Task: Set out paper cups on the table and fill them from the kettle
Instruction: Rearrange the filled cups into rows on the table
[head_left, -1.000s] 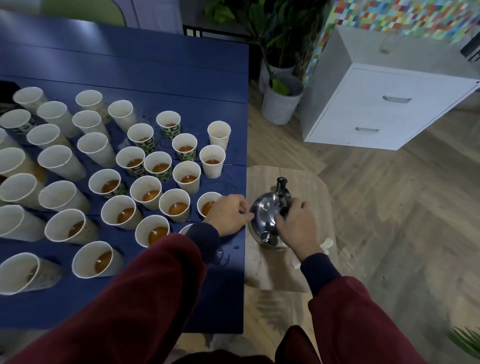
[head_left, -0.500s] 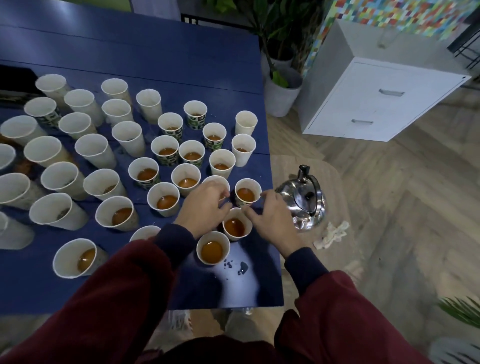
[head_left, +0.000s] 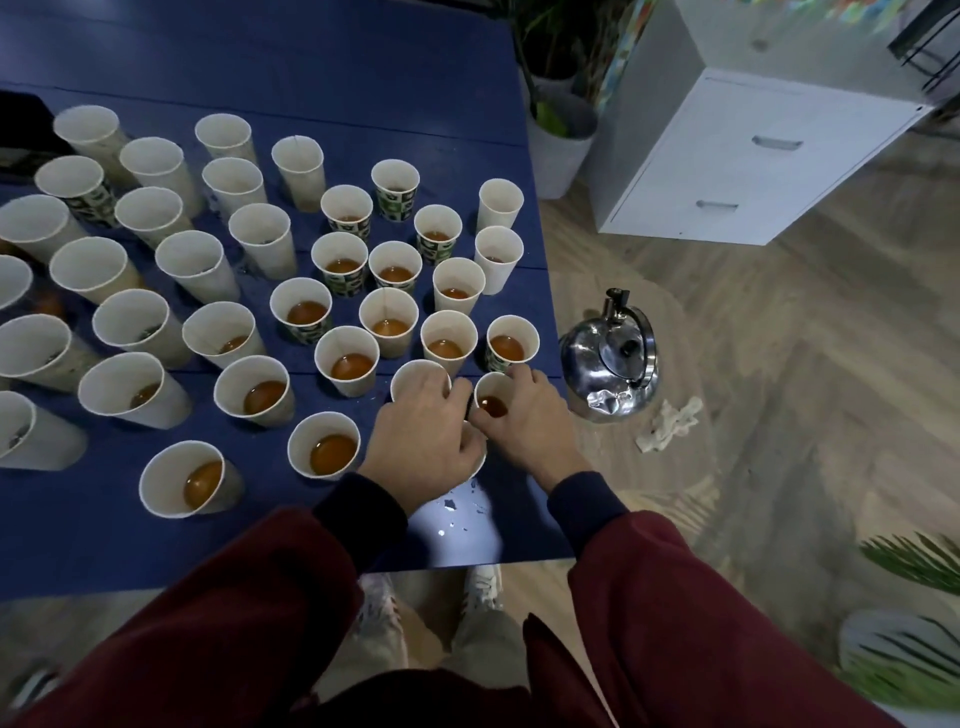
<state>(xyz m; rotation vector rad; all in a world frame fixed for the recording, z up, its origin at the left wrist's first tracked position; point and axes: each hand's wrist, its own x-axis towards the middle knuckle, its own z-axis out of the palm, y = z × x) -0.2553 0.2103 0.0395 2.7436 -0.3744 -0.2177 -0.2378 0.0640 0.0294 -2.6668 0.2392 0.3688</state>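
touching cup (head_left: 492, 402) rim, right fingers (head_left: 511, 375).

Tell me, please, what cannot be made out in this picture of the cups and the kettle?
All in the head view:
- A cup under the left hand: the hand hides its contents.
- The far-left cups: cut off by the frame edge.
- The kettle: its lid hides how much is left.
- The right hand: its grip on a cup is unclear.

Paper cups (head_left: 346, 361) matt; kettle (head_left: 609, 367) polished metal, glossy; table (head_left: 311, 67) painted blue wood, matt.
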